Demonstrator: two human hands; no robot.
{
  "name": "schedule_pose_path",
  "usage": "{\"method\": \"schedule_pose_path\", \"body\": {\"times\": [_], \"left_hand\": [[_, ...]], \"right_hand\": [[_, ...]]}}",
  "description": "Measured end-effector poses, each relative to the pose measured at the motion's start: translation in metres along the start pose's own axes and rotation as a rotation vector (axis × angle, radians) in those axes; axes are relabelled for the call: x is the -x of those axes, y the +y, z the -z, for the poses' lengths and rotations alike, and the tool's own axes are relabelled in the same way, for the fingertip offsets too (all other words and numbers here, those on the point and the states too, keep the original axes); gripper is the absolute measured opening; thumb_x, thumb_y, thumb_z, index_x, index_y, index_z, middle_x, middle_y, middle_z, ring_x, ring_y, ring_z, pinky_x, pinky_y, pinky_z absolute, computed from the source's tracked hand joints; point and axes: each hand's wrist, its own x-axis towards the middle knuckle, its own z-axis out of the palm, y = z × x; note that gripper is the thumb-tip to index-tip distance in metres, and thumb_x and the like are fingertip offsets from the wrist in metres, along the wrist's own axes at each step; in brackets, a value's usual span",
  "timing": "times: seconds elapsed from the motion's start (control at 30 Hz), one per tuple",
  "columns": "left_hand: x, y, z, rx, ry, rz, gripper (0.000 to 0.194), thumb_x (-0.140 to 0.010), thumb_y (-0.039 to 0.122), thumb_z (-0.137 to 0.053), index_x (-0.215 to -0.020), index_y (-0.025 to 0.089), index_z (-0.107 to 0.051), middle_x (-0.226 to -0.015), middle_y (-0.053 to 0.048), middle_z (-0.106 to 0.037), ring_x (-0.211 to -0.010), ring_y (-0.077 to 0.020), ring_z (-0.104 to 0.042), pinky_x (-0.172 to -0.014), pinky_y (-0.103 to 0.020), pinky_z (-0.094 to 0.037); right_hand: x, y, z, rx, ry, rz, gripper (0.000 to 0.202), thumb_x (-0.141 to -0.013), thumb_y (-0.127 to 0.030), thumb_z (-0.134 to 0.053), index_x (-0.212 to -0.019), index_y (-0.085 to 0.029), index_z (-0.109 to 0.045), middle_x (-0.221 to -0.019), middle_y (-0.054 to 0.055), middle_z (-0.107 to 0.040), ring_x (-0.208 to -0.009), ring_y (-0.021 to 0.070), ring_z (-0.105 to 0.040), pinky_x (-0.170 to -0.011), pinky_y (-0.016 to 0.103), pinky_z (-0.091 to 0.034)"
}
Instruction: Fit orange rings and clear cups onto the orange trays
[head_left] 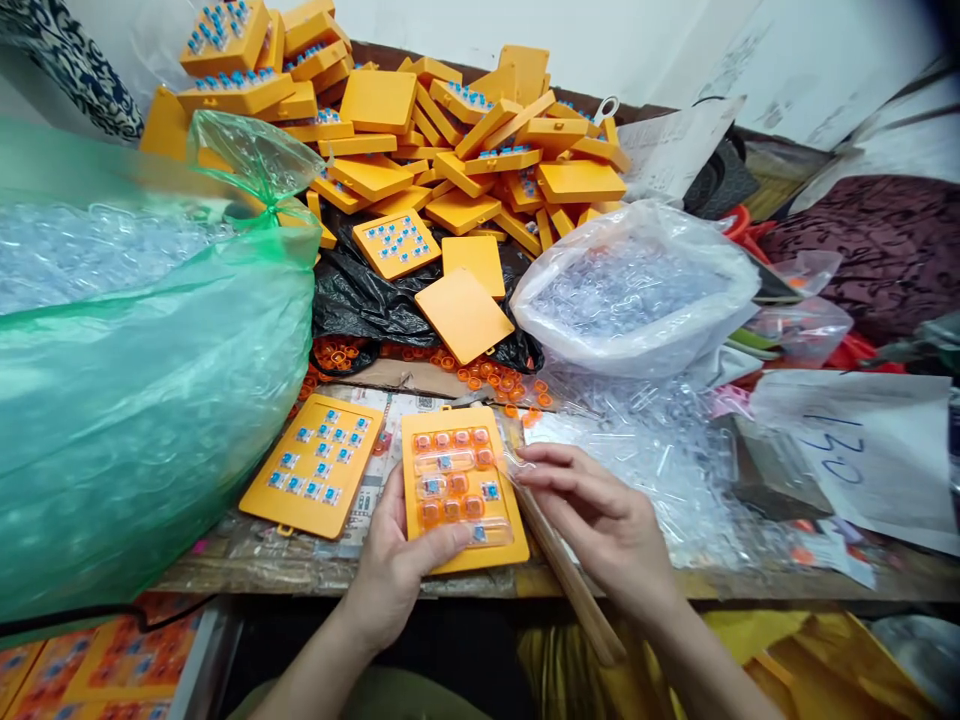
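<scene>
Yellow plastic switch panel, lower centre of frame, gripped at its left edge by left hand; right hand pinches a clear plastic piece in its fingertips. Panel looks light, stiff; best held by bare rim. Flat slab, rounded orange inserts; glossy clear caps likely slippery.
</scene>
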Motion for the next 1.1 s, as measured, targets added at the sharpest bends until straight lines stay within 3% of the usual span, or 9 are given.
{"method": "schedule_pose_path", "body": {"times": [0.1, 0.2, 0.3, 0.4, 0.5, 0.63, 0.8, 0.9, 1.1], "left_hand": [[0.0, -0.003, 0.0, -0.034, -0.008, -0.034, 0.065, -0.067, 0.019, -0.078, -0.124, 0.017, -0.046, -0.121, -0.013, -0.066, -0.109, -0.0309, -0.064, -0.093, -0.04, -0.052], [0.001, -0.006, -0.001, -0.114, -0.011, -0.077, 0.068, -0.067, 0.019, -0.078, -0.126, 0.016, -0.043, -0.119, -0.013, -0.067, -0.107, -0.0303, -0.065, -0.092, -0.039, -0.053], [0.002, -0.007, -0.001, -0.195, 0.006, -0.081, 0.07, -0.068, 0.018, -0.078, -0.127, 0.016, -0.04, -0.12, -0.014, -0.066, -0.107, -0.0279, -0.066, -0.092, -0.036, -0.054], [0.002, -0.007, 0.0, -0.189, -0.002, -0.085, 0.07, -0.069, 0.018, -0.077, -0.128, 0.015, -0.038, -0.122, -0.014, -0.065, -0.108, -0.028, -0.065, -0.092, -0.035, -0.054], [0.003, -0.007, 0.0, -0.142, 0.008, -0.091, 0.073, -0.069, 0.019, -0.077, -0.129, 0.014, -0.037, -0.125, -0.016, -0.063, -0.111, -0.0303, -0.064, -0.091, -0.036, -0.055], [0.004, -0.005, -0.003, -0.115, 0.012, -0.087, 0.073, -0.067, 0.018, -0.078, -0.128, 0.013, -0.038, -0.122, -0.016, -0.066, -0.107, -0.0299, -0.066, -0.089, -0.035, -0.056], [0.006, -0.005, -0.004, -0.137, 0.024, -0.11, 0.069, -0.068, 0.02, -0.077, -0.125, 0.014, -0.039, -0.118, -0.014, -0.068, -0.104, -0.0275, -0.067, -0.088, -0.032, -0.056], [0.007, -0.007, -0.003, -0.18, 0.034, -0.118, 0.071, -0.069, 0.021, -0.077, -0.127, 0.014, -0.038, -0.117, -0.015, -0.067, -0.104, -0.0277, -0.067, -0.09, -0.034, -0.055], [0.009, -0.013, -0.002, -0.212, 0.103, -0.145, 0.08, -0.069, 0.024, -0.077, -0.135, 0.015, -0.032, -0.122, -0.016, -0.064, -0.106, -0.0295, -0.066, -0.093, -0.038, -0.054]], "right_hand": [[0.014, 0.005, -0.008, 0.005, 0.027, -0.046, 0.012, -0.084, -0.022, -0.066, -0.089, -0.028, -0.076, -0.105, 0.007, -0.069, -0.098, 0.0221, -0.065, -0.084, 0.036, -0.053], [0.019, 0.01, -0.016, -0.012, 0.132, -0.132, 0.004, -0.078, -0.025, -0.073, -0.077, -0.025, -0.069, -0.089, 0.004, -0.067, -0.083, 0.0185, -0.065, -0.076, 0.032, -0.053], [0.02, 0.013, -0.018, -0.086, 0.094, -0.246, 0.024, -0.075, -0.026, -0.074, -0.097, -0.026, -0.065, -0.077, -0.001, -0.06, -0.07, 0.0155, -0.061, -0.064, 0.028, -0.051], [0.02, 0.013, -0.015, -0.104, 0.022, -0.275, 0.031, -0.079, -0.028, -0.07, -0.111, -0.027, -0.066, -0.077, -0.002, -0.056, -0.071, 0.0131, -0.057, -0.068, 0.025, -0.049], [0.022, 0.008, -0.015, -0.311, 0.182, -0.37, 0.015, -0.078, -0.034, -0.073, -0.091, -0.027, -0.069, -0.081, -0.001, -0.061, -0.075, 0.0112, -0.057, -0.07, 0.022, -0.048], [0.023, 0.0, -0.03, -0.54, 0.378, -0.463, 0.025, -0.067, -0.035, -0.083, -0.073, -0.023, -0.063, -0.083, 0.0, -0.07, -0.08, 0.0128, -0.064, -0.075, 0.023, -0.051], [0.029, -0.001, -0.045, -0.344, 0.364, -0.419, 0.028, -0.069, -0.034, -0.082, -0.093, -0.024, -0.072, -0.077, -0.001, -0.069, -0.071, 0.0115, -0.063, -0.068, 0.022, -0.052], [0.033, -0.001, -0.043, -0.31, 0.361, -0.379, 0.02, -0.069, -0.034, -0.081, -0.084, -0.022, -0.074, -0.083, 0.002, -0.069, -0.078, 0.013, -0.064, -0.071, 0.022, -0.053], [0.033, -0.008, -0.059, -0.509, 0.58, -0.446, 0.029, -0.066, -0.033, -0.083, -0.091, -0.023, -0.071, -0.082, -0.001, -0.069, -0.077, 0.0124, -0.064, -0.074, 0.024, -0.051]]}}
